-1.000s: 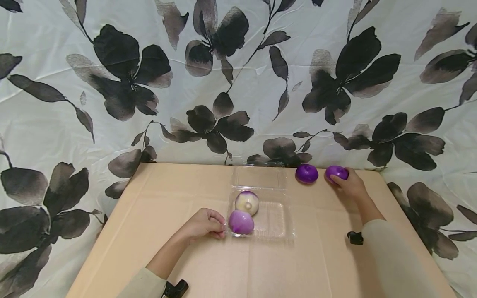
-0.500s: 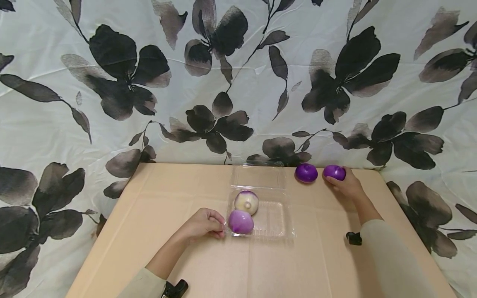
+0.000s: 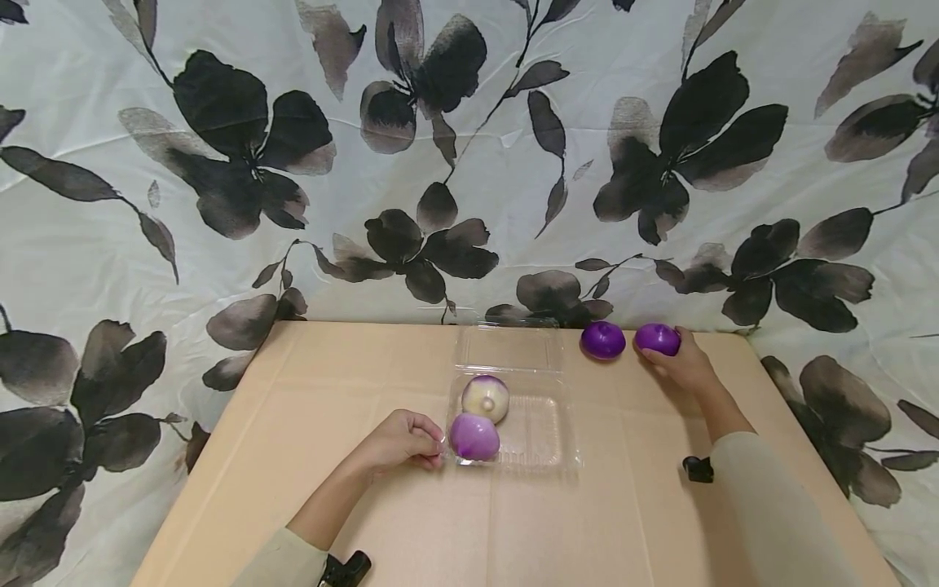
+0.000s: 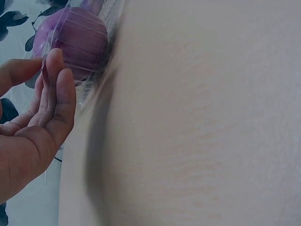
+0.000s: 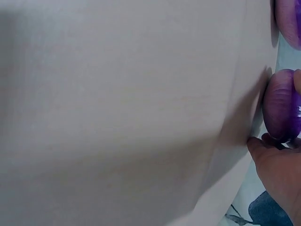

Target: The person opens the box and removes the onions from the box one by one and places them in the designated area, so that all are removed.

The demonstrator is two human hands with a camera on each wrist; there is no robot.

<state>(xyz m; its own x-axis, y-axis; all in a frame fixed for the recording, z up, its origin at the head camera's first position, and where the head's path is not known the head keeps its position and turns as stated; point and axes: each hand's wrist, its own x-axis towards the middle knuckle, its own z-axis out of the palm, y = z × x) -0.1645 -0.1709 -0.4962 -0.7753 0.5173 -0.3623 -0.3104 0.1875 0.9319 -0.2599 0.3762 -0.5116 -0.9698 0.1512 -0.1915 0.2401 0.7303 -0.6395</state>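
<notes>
My left hand (image 3: 405, 440) pinches the left rim of a clear plastic clamshell container (image 3: 539, 428); in the left wrist view the thumb and fingertips close on its edge. Inside, along the left side, sit a pale white-and-purple onion (image 3: 485, 399) and a pinkish-purple onion (image 3: 473, 438) nearer me. Toward the back right, my right hand (image 3: 687, 364) holds a glossy deep-purple red onion (image 5: 281, 106), thumb on its near side and fingers round its right. A second deep-purple red onion (image 3: 603, 341) rests just left of it, apart from the hand.
The container's open lid (image 3: 509, 349) lies back toward the far edge of the tan tabletop (image 3: 352, 367). Behind the table hangs a white cloth (image 3: 557, 236) with dark flower prints. The right side of the container's base holds nothing.
The red onion in my right hand has shifted slightly left, toward the other one, with the fingers staying round it. My left hand and the container have stayed in place.
</notes>
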